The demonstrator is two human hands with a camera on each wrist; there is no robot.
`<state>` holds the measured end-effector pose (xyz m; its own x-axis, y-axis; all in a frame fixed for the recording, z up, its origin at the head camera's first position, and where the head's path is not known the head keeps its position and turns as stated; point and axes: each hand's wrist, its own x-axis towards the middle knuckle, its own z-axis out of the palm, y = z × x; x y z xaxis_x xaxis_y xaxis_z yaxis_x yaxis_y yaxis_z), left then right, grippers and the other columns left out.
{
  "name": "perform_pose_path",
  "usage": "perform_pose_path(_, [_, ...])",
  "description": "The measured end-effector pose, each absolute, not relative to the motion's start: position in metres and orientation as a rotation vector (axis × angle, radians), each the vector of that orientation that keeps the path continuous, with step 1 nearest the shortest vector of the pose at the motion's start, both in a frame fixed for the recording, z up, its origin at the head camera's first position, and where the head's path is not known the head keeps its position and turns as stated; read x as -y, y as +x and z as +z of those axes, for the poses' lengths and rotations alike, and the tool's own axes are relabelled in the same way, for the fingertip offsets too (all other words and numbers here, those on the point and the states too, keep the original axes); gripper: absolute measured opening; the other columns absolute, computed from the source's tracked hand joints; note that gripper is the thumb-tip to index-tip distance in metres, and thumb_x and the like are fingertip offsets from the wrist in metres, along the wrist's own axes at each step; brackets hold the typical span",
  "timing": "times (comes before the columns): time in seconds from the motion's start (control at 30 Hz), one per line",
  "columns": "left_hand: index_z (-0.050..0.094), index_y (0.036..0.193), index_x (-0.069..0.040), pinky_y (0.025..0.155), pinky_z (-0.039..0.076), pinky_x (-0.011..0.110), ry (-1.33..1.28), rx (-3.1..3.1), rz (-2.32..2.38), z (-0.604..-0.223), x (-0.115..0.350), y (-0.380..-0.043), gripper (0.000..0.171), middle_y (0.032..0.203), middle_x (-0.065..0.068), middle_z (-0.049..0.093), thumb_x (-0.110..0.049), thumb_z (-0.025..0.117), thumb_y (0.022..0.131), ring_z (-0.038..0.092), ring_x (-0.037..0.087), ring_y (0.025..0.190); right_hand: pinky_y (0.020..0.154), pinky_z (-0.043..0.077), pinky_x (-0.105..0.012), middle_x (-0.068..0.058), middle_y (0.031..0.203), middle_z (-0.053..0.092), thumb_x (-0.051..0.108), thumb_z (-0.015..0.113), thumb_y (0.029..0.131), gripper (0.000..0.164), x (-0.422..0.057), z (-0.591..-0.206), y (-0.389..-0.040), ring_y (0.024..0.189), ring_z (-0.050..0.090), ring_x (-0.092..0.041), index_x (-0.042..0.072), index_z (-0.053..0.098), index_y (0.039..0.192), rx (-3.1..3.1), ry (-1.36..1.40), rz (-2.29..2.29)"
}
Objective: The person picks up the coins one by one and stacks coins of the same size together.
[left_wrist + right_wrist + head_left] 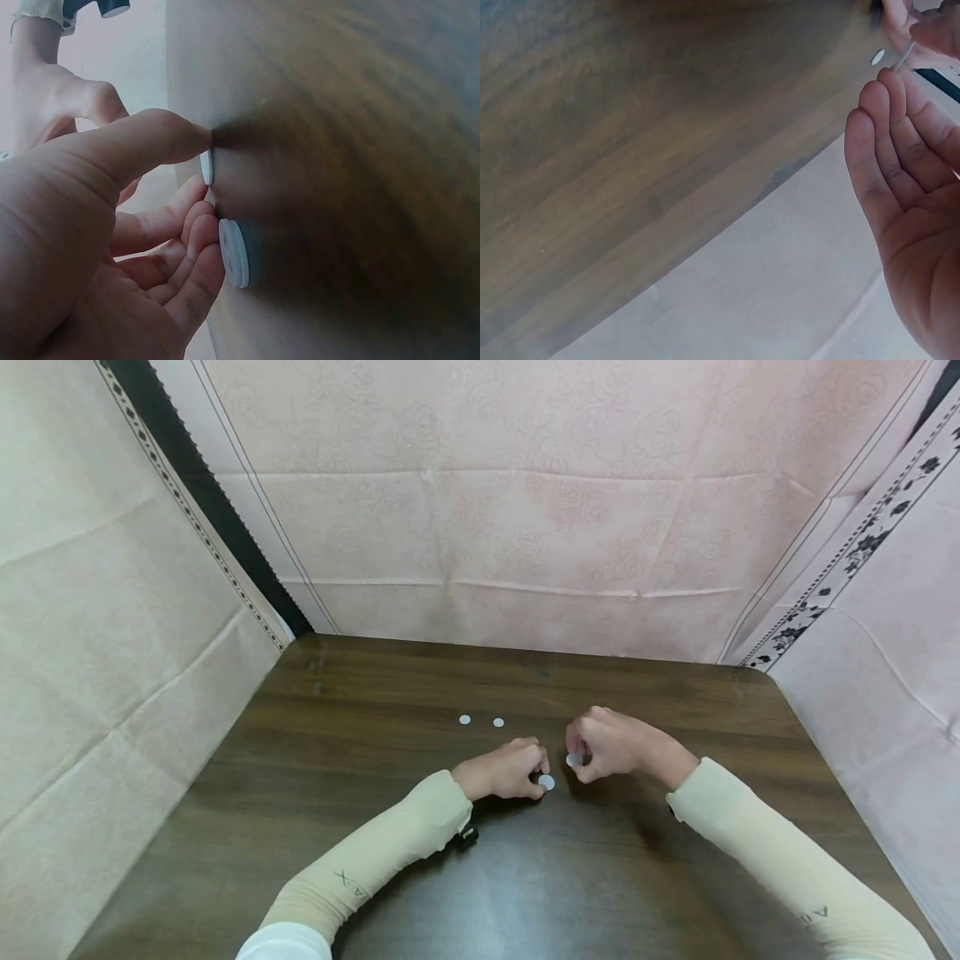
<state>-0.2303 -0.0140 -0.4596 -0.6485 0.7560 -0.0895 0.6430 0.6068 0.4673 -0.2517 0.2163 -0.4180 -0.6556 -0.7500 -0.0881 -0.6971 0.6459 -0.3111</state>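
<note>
Near the table's middle, my left hand [512, 769] holds a small white disc [547, 782] between thumb and fingertips, close to the wood. In the left wrist view that disc's edge [208, 168] shows between the thumb tip and a fingertip. Thicker white discs, apparently stacked [234, 253], stand on the table right beside the other fingers. My right hand [611, 745] pinches another white disc [573, 760], facing the left hand across a small gap. In the right wrist view this disc appears edge-on as a thin pale line [904, 56], its other fingers [870, 142] extended.
Two white discs, a left one [465, 719] and a right one [498, 722], lie farther back on the dark wooden table [375, 677]. Pale patterned cloth [487, 527] hangs beyond the back edge, with more cloth at both sides.
</note>
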Motion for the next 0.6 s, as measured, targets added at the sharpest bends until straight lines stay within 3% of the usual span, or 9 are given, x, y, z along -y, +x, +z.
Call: perform_pose_path(0.6, [0.074, 0.107, -0.006, 0.080, 0.044, 0.021, 1.153, -2.555, 0.562, -0.461, 0.015, -0.233, 0.017, 0.101, 0.002, 0.066, -0.019, 0.076, 0.096, 0.049, 0.011, 0.093, 0.064, 0.053, -0.018, 0.004, 0.079, 0.071, 0.018, 0.081, 0.084, 0.008, -0.206, -0.429, -0.240, 0.065, 0.057, 0.004, 0.015, 0.074, 0.085, -2.618, -1.237, -0.454])
